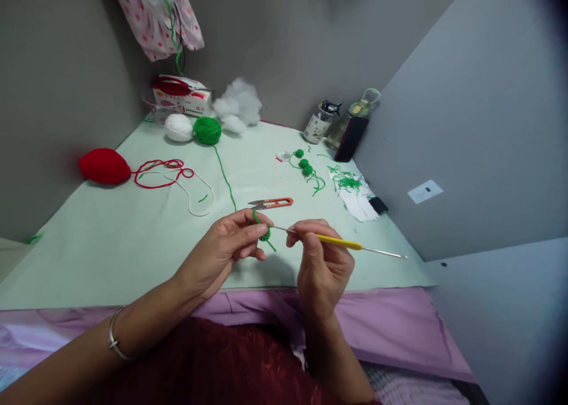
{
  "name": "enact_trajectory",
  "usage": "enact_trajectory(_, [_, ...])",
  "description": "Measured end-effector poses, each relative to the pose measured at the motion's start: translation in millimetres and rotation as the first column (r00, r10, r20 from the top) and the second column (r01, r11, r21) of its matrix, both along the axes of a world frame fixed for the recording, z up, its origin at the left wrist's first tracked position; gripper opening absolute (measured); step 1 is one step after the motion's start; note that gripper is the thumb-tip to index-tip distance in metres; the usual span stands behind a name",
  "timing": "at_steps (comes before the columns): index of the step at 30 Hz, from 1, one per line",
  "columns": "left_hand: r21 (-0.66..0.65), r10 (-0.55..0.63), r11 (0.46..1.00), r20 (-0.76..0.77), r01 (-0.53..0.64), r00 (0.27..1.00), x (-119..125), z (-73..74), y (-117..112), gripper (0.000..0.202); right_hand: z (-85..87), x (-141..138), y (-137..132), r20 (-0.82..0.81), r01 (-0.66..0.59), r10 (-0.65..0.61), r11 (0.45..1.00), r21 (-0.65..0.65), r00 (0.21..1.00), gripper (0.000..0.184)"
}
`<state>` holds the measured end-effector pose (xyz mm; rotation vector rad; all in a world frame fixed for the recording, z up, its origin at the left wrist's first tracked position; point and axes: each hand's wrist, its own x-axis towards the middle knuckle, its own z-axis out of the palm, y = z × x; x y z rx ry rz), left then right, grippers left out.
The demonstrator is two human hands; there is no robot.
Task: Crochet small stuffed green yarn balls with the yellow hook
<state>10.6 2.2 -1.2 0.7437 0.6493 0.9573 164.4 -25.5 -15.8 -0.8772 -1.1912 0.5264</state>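
Observation:
My left hand [226, 248] pinches a small green crochet piece [265, 235] between thumb and fingers, above the near edge of the pale green table [110, 245]. Green yarn [224, 174] runs from the piece back to a green yarn ball [207, 130] at the far side. My right hand [322, 263] is closed around a crochet hook with a yellow handle [337, 241]; its metal tip meets the green piece. Orange thread snips [271, 203] lie on the table just beyond my hands.
A red yarn ball [104, 165] with loose red strand lies far left, a white ball [178, 127] and stuffing [239, 104] at the back. Small green crocheted pieces [305, 165], yarn scraps on white cloth [352, 189], a jar [317, 124] and grey walls surround.

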Motion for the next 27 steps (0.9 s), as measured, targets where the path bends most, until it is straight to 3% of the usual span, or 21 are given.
enact_trajectory(10, [0.014,0.008,1.000,-0.019,-0.008,1.000,0.4,0.5,0.0,0.013,-0.5,-0.3,-0.9,0.006,-0.010,0.009,1.000,0.028,1.000,0.018])
enact_trajectory(16, [0.090,-0.028,0.995,-0.093,0.036,0.995,1.5,-2.0,-2.4,0.013,-3.4,-2.3,-1.5,-0.037,-0.112,0.111,0.994,-0.004,0.993,0.017])
enact_trajectory(20, [0.114,-0.033,0.992,-0.125,0.048,0.992,0.2,-0.4,-1.8,0.024,-5.3,-1.3,-1.8,-0.114,-0.159,0.155,0.987,-0.022,0.981,0.017])
enact_trajectory(27, [0.123,-0.024,0.992,-0.136,0.041,0.990,-0.8,-0.7,-2.3,0.020,-8.9,-2.9,-1.1,-0.080,-0.081,0.081,0.997,-0.001,0.994,0.019])
